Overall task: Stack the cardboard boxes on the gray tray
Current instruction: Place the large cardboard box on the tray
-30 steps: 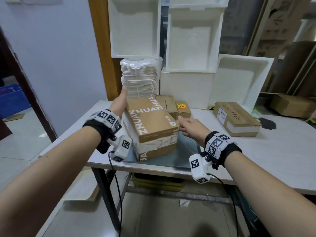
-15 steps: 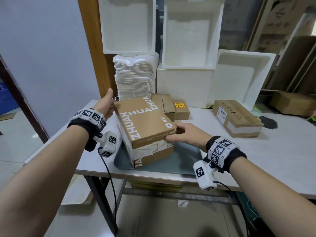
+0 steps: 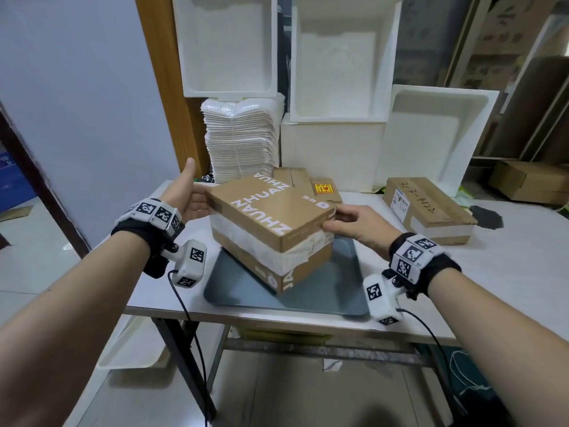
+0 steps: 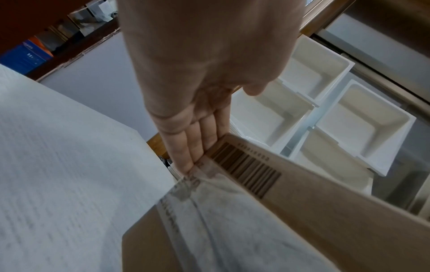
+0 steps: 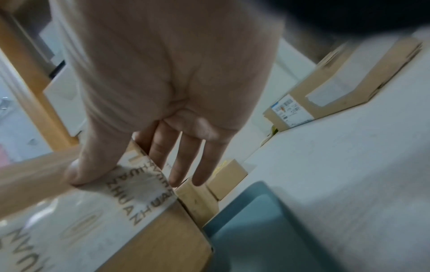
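A gray tray [image 3: 332, 291] lies at the table's front edge. On it sits a taped cardboard box [image 3: 277, 266]. A flat "ZHUAN ZHUAN" box [image 3: 268, 208] lies on top, turned askew to the lower one. My left hand [image 3: 191, 195] presses its straight fingers [image 4: 193, 147] against the top box's left end [image 4: 291, 184], thumb raised. My right hand [image 3: 341, 220] pinches the top box's right corner between thumb and fingers, as the right wrist view shows [image 5: 130, 173].
A small box with a yellow label [image 3: 323, 189] and another box [image 3: 292, 178] stand behind the tray. A longer labelled box [image 3: 428, 208] lies to the right. White foam boxes [image 3: 335, 149] and stacked white trays [image 3: 240, 140] line the back.
The top box has been turned on the lower box between both hands. My right hand came from beside the box onto its right corner.
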`<state>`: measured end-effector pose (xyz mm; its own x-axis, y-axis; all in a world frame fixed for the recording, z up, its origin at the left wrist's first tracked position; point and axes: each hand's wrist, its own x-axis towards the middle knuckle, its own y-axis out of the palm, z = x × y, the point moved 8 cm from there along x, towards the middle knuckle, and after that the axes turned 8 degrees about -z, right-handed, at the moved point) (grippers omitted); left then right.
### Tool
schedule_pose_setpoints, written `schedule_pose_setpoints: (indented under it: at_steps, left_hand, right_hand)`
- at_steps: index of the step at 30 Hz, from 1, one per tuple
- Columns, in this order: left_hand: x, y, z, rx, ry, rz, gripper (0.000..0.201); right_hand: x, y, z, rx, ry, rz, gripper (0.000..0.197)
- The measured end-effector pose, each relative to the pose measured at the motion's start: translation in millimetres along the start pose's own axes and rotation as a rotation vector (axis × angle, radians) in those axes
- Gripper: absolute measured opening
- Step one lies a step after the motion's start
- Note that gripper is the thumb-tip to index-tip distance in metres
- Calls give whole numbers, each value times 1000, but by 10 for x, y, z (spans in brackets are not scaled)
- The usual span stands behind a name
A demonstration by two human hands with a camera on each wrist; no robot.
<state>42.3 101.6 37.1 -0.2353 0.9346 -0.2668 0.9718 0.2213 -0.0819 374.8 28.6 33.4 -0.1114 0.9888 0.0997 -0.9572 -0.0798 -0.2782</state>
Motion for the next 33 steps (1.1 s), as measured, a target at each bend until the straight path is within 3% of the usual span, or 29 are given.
schedule_pose_setpoints:
  at_steps: [9,18,21,27,33]
  left_hand:
    - [-228,19,108,20,-31,38,82]
    - [-225,47,106,135,-12,55,87]
    - [-244,133,161,50,-42,133,89]
    - [-445,440,237,-81,-91,296,82]
    - [-690,592,268,-59,-136,422,83]
  right_hand:
    - [53,-347,-87,27,21,-150,47]
    - [35,-362,-218,1,154,-238,42]
    - [-16,-299,-213,49,231,-232,28]
    - [-96,-89,-129,258,296,-128,40]
    - [-159,62,-71,162,321,-129,63]
